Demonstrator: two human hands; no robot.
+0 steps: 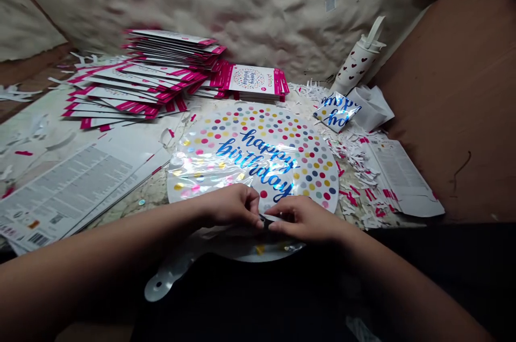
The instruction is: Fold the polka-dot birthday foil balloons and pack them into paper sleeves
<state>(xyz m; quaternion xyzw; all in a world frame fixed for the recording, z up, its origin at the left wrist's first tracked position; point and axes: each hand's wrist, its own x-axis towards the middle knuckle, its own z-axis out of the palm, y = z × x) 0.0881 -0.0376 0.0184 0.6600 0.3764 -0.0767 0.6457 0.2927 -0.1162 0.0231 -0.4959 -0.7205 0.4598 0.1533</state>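
A flat foil balloon (266, 121) lies before me, white with many coloured dots and blue "happy birthday" lettering. Its pale tail (159, 284), which has a small hole, hangs over the near edge at the left. My left hand (237, 205) is closed in a pinch over the balloon's near part. Facing it, my right hand (300, 217) pinches too, the fingertips of both almost meeting. Between them shows a pale edge that seems to be the balloon's foil; the fingers hide most of it.
Pink-and-white card packets (141, 81) are piled at the back left, with a shorter stack (253, 81) beside them. Printed flat cards (76, 186) lie left. At right are paper scraps (358, 164), a folded balloon (337, 111), a heart-patterned tumbler (357, 62) and another card (403, 170).
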